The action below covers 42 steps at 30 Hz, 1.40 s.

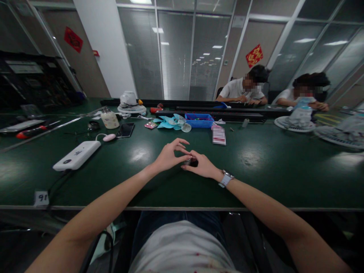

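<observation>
Both my hands meet over the middle of the green table [270, 159]. My left hand [170, 154] pinches with thumb and forefinger at a small dark part [191, 162], its other fingers lifted. My right hand [202, 166], with a white watch [226, 178] on the wrist, closes its fingers around the same small part. What the part is I cannot make out; most of it is hidden by my fingers.
A white power bank [76, 155] with a cable lies at left, a phone [125, 130] and a bottle [109, 119] behind it. A blue fan blade [170, 122], a blue tray [199, 120] and a pink-white packet [218, 135] lie ahead. Two people sit at far right.
</observation>
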Tool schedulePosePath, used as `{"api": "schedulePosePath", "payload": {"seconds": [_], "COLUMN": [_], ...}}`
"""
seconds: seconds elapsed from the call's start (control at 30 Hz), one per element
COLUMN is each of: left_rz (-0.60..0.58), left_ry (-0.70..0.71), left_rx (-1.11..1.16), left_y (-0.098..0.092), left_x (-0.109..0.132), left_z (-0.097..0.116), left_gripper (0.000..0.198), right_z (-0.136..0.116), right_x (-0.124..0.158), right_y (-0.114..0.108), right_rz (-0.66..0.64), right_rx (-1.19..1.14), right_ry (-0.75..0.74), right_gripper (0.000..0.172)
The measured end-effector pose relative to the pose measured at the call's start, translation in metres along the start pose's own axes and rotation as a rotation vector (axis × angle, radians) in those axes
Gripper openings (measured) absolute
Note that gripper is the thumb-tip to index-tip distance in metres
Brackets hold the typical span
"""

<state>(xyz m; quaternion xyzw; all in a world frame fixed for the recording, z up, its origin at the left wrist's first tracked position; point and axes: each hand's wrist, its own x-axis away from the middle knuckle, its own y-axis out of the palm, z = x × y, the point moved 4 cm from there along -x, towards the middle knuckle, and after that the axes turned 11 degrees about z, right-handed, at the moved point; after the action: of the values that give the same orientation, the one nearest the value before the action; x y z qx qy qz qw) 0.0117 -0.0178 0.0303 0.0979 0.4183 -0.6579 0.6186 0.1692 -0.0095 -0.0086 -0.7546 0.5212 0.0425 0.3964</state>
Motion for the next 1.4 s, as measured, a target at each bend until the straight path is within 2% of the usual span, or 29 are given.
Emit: {"api": "schedulePosePath", "payload": {"seconds": [0.17, 0.37, 0.43, 0.53, 0.6, 0.83, 1.0, 1.1, 1.2, 1.4], "left_rz": [0.029, 0.05, 0.065, 0.082, 0.093, 0.071, -0.035, -0.079, -0.073, -0.035], "left_ry": [0.064, 0.013, 0.011, 0.024, 0.021, -0.02, -0.06, -0.07, -0.085, -0.128], "left_rx": [-0.208, -0.064, -0.044, -0.08, -0.1, 0.065, 0.168, 0.212, 0.23, 0.229], "left_y": [-0.006, -0.004, -0.004, -0.003, -0.002, 0.001, 0.0, 0.001, 0.003, 0.007], "left_x": [-0.001, 0.001, 0.002, 0.002, 0.003, 0.003, 0.001, 0.0, 0.0, 0.002], "left_z": [0.01, 0.009, 0.005, 0.0, -0.002, -0.004, -0.007, -0.009, -0.01, -0.008], "left_gripper": [0.049, 0.058, 0.052, 0.031, 0.027, 0.047, 0.044, 0.053, 0.063, 0.057], "right_z": [-0.002, -0.006, -0.007, -0.006, -0.005, -0.004, -0.003, -0.002, -0.001, 0.0], "right_x": [0.0, 0.0, 0.0, 0.001, 0.001, 0.0, 0.0, 0.001, 0.0, 0.0], "right_y": [-0.001, -0.003, -0.003, -0.003, -0.003, -0.002, -0.002, -0.001, -0.001, 0.0], "right_rz": [0.002, -0.005, -0.011, -0.012, -0.007, 0.005, 0.005, 0.009, 0.015, 0.014], "right_rx": [0.005, -0.005, -0.017, -0.018, -0.015, -0.002, 0.011, 0.024, 0.026, 0.016], "right_ry": [-0.002, 0.013, 0.013, 0.008, 0.005, 0.0, -0.016, -0.031, -0.035, -0.032], "right_gripper": [0.034, 0.033, 0.033, 0.032, 0.033, 0.034, 0.034, 0.034, 0.034, 0.034]}}
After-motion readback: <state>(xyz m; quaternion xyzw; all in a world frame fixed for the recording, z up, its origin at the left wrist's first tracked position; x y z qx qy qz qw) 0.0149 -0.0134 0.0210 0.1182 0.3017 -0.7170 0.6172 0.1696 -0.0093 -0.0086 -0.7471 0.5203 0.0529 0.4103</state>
